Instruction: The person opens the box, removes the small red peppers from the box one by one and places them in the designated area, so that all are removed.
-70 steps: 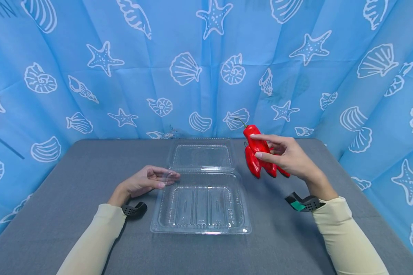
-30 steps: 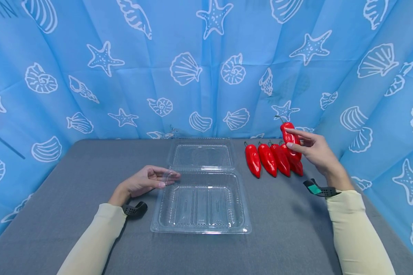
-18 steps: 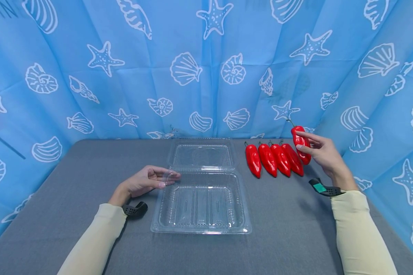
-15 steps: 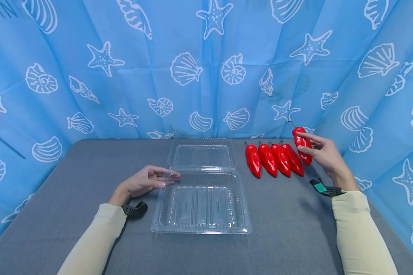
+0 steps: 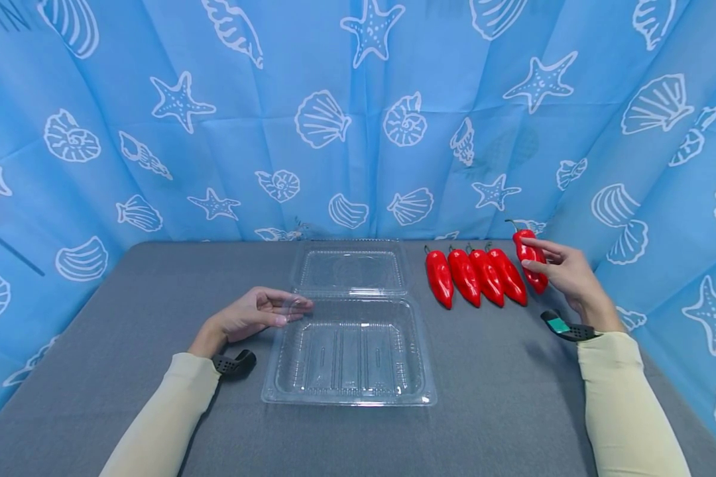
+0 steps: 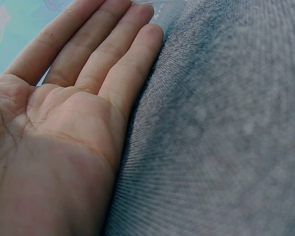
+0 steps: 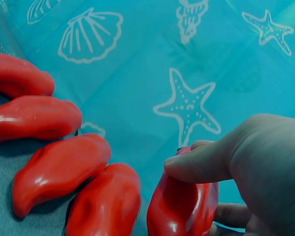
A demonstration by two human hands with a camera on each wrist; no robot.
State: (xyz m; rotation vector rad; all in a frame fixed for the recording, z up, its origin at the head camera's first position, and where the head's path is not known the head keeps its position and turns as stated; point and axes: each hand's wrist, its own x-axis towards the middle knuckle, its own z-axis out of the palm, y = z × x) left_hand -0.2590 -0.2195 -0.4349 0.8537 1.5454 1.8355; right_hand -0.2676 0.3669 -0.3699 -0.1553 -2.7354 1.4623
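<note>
At the right of the head view, my right hand (image 5: 563, 268) pinches a glossy red pepper (image 5: 530, 262) between thumb and fingers, its green stem pointing back. Left of it, several more red peppers (image 5: 464, 277) lie side by side in a row; the right wrist view shows the held pepper (image 7: 179, 206) beside the end of that row. A clear plastic clamshell container (image 5: 349, 358) lies with its lid folded back. My left hand (image 5: 253, 315) rests at its left edge with fingers extended, the fingertips by the hinge side; the left wrist view shows the palm (image 6: 59, 137) holding nothing.
The container's lid (image 5: 352, 270) lies flat behind its base. Grey cloth (image 5: 358, 440) covers the table. A blue curtain (image 5: 358, 165) with white shells and starfish hangs along the table's back edge and right side.
My right hand has carried the pepper rightward past the others and lowered it to the row's right end. The left hand and the container have stayed put.
</note>
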